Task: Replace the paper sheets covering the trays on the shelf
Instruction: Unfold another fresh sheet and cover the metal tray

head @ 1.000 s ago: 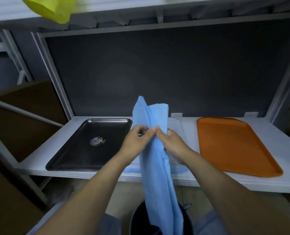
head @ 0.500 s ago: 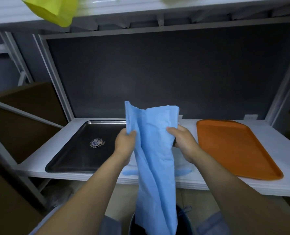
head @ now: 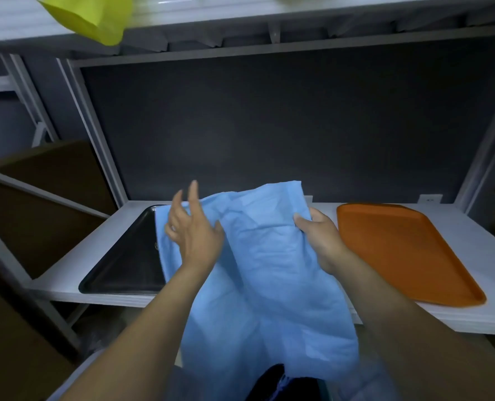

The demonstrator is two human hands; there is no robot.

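Note:
A large blue paper sheet (head: 269, 270) hangs spread in front of the shelf, its lower end trailing down past the shelf edge. My right hand (head: 320, 238) pinches its upper right edge. My left hand (head: 192, 230) is against the sheet's upper left part with fingers straight and spread, gripping nothing. A black metal tray (head: 125, 264) lies on the left of the white shelf (head: 472, 285), its right side hidden by the sheet. An orange tray (head: 408, 250) lies bare on the right.
A yellow sheet (head: 93, 15) hangs over the edge of the shelf above. A dark bin (head: 295, 386) stands on the floor below the blue sheet. Brown cardboard (head: 38, 198) leans at the left behind grey frame bars.
The sheet has been opened out wider and moved left over the black tray. My left hand has let go of its edge and spread its fingers; my right hand moved right with its corner.

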